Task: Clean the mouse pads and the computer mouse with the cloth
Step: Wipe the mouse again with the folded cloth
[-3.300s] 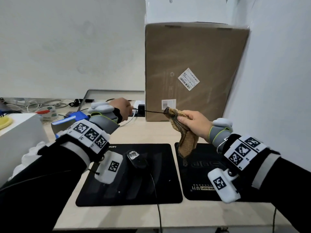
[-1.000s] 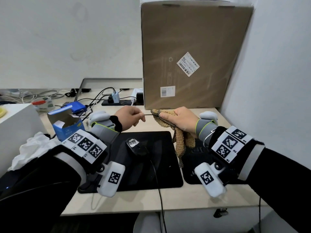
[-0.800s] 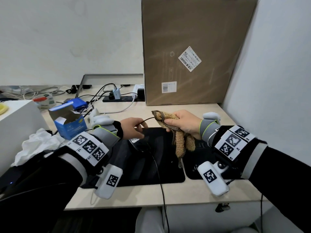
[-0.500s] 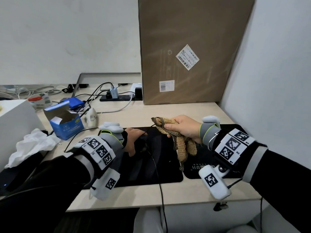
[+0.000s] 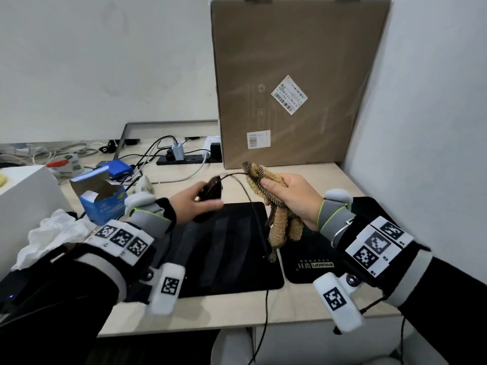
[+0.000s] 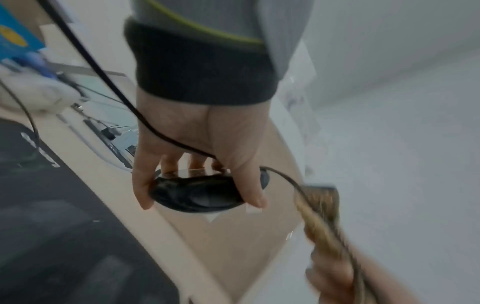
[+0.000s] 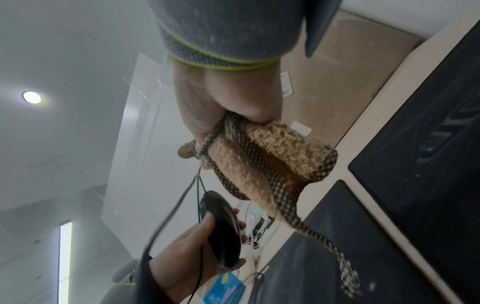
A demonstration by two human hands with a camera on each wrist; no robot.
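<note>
Mouse (image 5: 210, 190) is gripped in the left hand (image 5: 193, 204), raised above the left mouse pad (image 5: 226, 248), apparently exposing its surfaces for wiping. Right hand (image 5: 292, 198) clutches the bunched cloth (image 5: 266, 180) just beside it, the cable (image 5: 234, 175) running into the folds.

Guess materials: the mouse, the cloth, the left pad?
Mouse: likely hard plastic, glossy black; its shell shows bright reflections. Cloth: soft tan pile fabric, looks like terry or chenille, with a woven checkered edge band. Left pad: matte black, flat and thin, probably fabric over rubber; hard to confirm.
</note>
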